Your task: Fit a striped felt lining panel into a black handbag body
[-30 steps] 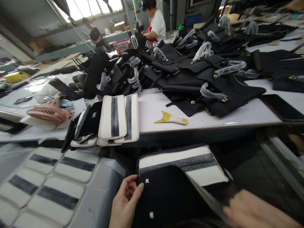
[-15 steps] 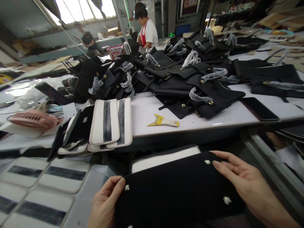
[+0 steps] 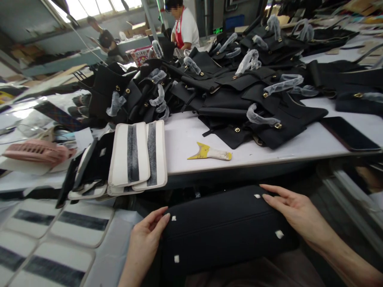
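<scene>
A black fabric panel (image 3: 221, 235) with small white squares near its corners and a seam line across it is stretched between my two hands, below the table edge. My left hand (image 3: 146, 235) pinches its upper left corner between thumb and fingers. At the upper right corner, my right hand (image 3: 296, 211) grips the panel the same way. Beyond it on the table lies a yellow and white scraper-like tool (image 3: 211, 152) with a notched end. To the left rest white rounded panels with a dark stripe (image 3: 128, 155), stacked at the table's edge.
Black bags with wrapped handles (image 3: 227, 87) are heaped over the table (image 3: 182, 135). A phone (image 3: 350, 133) lies at the right edge, and a pink fan-like object (image 3: 36, 151) at the left. More striped panels (image 3: 72, 227) are laid out lower left. Two people work behind.
The black panel has turned more level in my hands, and the white-surfaced piece behind it is now out of sight. Both hands still hold its corners. The view has shifted slightly.
</scene>
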Demonstrator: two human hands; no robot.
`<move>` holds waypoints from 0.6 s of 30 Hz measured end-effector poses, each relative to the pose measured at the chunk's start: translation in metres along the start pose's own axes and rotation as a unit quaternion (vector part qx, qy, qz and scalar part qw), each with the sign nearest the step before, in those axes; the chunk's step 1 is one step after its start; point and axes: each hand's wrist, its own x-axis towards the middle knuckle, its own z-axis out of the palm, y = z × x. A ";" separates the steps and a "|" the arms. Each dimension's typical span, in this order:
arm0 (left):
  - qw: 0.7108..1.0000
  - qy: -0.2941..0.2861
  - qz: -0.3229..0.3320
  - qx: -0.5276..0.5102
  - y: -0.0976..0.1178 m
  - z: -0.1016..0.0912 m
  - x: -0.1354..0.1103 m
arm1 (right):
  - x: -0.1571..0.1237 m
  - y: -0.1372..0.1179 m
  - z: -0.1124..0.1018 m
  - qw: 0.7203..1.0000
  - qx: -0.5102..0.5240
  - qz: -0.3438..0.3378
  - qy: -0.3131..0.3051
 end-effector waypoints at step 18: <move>0.999 -0.007 -0.045 0.004 -0.017 0.001 0.000 | 0.002 -0.005 0.002 0.995 0.035 0.081 0.040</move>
